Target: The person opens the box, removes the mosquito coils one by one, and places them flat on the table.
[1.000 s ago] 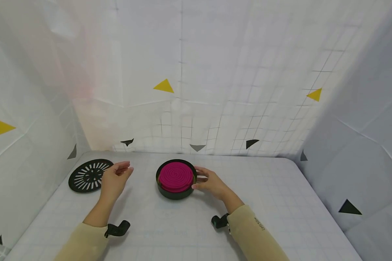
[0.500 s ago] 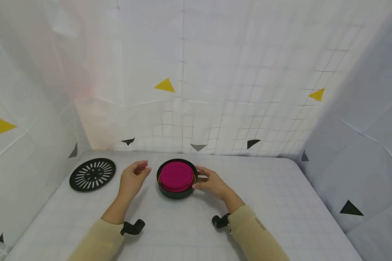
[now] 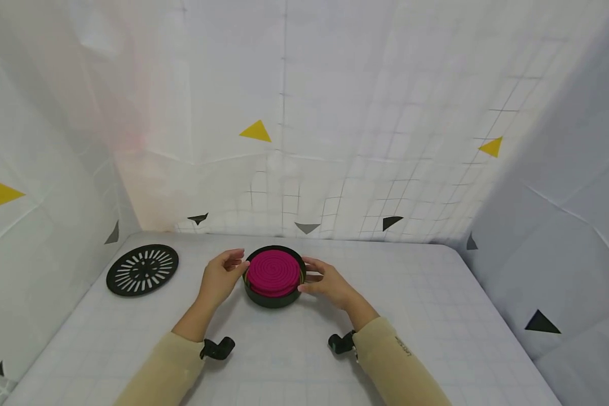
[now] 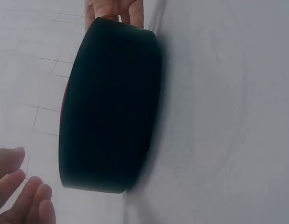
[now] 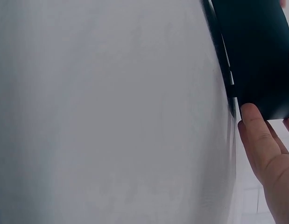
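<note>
1. Beige sleeves (image 3: 164, 363) are framing two bare hands. The left hand (image 3: 220, 282) is holding nothing; its fingers are curving loosely, and the left wrist view is showing a gap between them and a dark round container (image 3: 270, 302). Closing in too fast, that hand could be knocking the container sideways.

2. The right hand (image 3: 332, 286) is gripping the container's right side, thumb nearer the viewer, fingers spreading round the far side. With only this hand holding, any lift would probably be tipping the container leftward.

3. The container is sitting upright between the hands, towards the far edge of the table (image 3: 436, 327). Its smooth-looking wall could be slipping through a light fingertip hold.

4. Inside the container, a magenta spiral pad (image 3: 274, 269) is lying face up, near the rim. A sharp tilt could be sliding it out, since little wall is rising above it.

5. Farther left, a black slotted disc (image 3: 143, 270) is lying flat, well apart from both hands. A sweeping left arm could be shoving it, though that risk is seeming small.
</note>
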### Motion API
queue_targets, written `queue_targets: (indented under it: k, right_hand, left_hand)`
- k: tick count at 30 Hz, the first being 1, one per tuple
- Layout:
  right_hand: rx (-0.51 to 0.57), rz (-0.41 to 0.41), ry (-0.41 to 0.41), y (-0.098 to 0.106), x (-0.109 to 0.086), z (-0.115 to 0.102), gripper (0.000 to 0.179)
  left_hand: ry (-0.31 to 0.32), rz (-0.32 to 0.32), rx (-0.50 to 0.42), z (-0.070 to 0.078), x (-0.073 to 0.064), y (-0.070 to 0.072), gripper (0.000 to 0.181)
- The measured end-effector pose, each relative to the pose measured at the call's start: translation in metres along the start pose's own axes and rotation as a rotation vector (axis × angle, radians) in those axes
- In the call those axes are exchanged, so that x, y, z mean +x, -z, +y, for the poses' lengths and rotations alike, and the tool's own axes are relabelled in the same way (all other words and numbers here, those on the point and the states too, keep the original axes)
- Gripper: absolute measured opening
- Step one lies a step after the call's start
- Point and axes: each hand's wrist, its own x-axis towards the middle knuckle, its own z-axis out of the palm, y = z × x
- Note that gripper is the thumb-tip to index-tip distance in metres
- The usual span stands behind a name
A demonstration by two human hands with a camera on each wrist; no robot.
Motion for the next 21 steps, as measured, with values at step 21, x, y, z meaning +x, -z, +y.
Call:
queue_targets:
  k: [21]
  right_hand:
    - [0.011, 0.008, -0.019, -0.001, 0.003, 0.003, 0.082]
  left_hand:
    - [-0.027, -0.052, 0.128, 0.011, 0.014, -0.023, 0.041]
